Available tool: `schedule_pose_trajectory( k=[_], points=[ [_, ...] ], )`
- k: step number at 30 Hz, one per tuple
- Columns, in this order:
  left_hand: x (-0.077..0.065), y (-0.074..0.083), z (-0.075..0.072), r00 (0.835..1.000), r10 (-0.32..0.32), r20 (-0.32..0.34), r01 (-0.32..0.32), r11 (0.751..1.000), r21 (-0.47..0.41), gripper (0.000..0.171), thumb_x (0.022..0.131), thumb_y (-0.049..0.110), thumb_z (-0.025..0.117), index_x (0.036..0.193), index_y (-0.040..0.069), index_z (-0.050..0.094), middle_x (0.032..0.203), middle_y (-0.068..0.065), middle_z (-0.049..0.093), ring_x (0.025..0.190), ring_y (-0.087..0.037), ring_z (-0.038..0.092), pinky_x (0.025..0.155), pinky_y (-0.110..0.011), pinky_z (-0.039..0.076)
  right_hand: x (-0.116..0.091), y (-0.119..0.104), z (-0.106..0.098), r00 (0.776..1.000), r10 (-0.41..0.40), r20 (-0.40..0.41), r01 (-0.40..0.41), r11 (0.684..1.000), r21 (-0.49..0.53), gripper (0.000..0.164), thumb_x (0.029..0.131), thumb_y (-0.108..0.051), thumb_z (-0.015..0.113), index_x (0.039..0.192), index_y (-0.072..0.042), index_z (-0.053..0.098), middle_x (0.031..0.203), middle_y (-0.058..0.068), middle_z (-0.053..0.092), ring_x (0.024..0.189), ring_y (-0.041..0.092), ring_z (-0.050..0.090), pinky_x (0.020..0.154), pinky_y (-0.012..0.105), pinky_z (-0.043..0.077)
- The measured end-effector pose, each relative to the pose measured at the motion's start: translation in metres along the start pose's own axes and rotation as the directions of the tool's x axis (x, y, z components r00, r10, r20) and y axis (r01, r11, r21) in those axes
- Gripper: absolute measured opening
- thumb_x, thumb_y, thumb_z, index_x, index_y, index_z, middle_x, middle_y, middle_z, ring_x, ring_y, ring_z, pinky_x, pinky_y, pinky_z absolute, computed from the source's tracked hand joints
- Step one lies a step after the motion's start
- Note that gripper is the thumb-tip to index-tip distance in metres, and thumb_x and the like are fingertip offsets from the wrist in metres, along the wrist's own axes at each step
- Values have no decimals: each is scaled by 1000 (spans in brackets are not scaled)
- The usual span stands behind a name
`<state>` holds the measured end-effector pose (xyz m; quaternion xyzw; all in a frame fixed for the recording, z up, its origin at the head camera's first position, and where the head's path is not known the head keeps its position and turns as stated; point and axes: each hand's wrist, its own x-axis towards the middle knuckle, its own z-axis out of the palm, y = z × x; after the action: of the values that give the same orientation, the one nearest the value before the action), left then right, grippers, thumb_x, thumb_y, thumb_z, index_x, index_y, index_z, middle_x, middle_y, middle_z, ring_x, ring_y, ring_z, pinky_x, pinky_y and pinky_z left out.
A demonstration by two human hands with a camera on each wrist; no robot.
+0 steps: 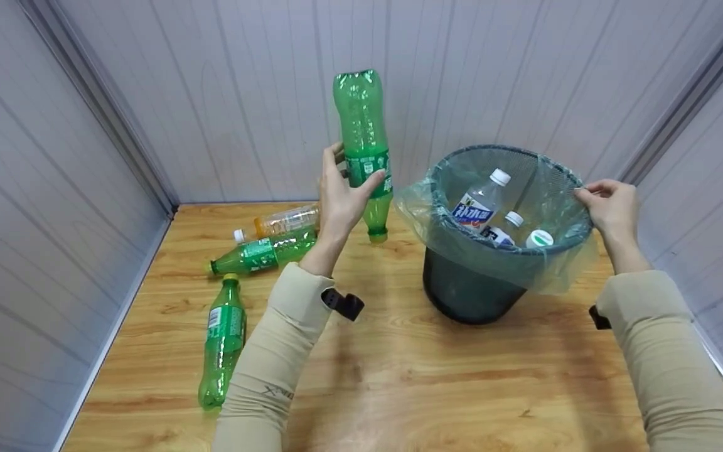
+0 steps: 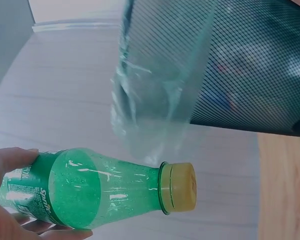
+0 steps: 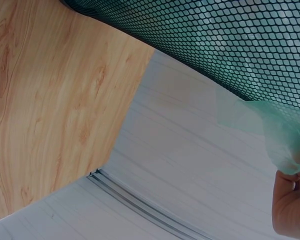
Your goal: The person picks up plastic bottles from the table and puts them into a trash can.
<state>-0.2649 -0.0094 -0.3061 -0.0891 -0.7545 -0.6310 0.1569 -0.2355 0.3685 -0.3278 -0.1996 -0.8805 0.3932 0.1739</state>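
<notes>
My left hand (image 1: 344,199) grips a green plastic soda bottle (image 1: 363,119) round its label, holding it upside down left of the bin. In the left wrist view the bottle's yellow cap (image 2: 179,187) points toward the mesh wall of the bin. On the bin's right rim my right hand (image 1: 612,204) pinches the edge of the pale green liner bag (image 1: 562,270). The black mesh trash bin (image 1: 474,295) stands upright with the bag folded over its rim. Inside lie a bottle with a white cap and blue label (image 1: 477,204), a smaller bottle (image 1: 504,232) and a white-and-green lid (image 1: 540,238).
Left on the wooden table (image 1: 399,389) lie a green bottle (image 1: 223,342), another green bottle (image 1: 261,254) and a clear bottle with an orange part (image 1: 286,221). Pale panel walls (image 1: 261,94) enclose the table at the back and both sides.
</notes>
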Motion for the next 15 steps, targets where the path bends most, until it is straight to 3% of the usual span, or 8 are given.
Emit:
schedule_pose_trajectory(
  k=[9,15],
  points=[
    [-5,36,1,986,164,-1,-164,986,-24,68,75,18,71,130,3,33,121,-10,45,101,-19,49,82,-28,44,-1,-1,0,1000,-17,-18,17,1000,-1,30,83,-23,60,96,3,62,61,-17,48,57,1,43,48,16,37],
    [-5,57,5,975,223,0,-223,975,-12,68,75,19,71,129,3,34,121,-10,45,101,-18,49,84,-26,42,-2,-1,1,1000,-19,-19,19,1000,-1,33,83,-23,60,99,5,61,63,-16,48,58,2,43,49,16,37]
  ],
)
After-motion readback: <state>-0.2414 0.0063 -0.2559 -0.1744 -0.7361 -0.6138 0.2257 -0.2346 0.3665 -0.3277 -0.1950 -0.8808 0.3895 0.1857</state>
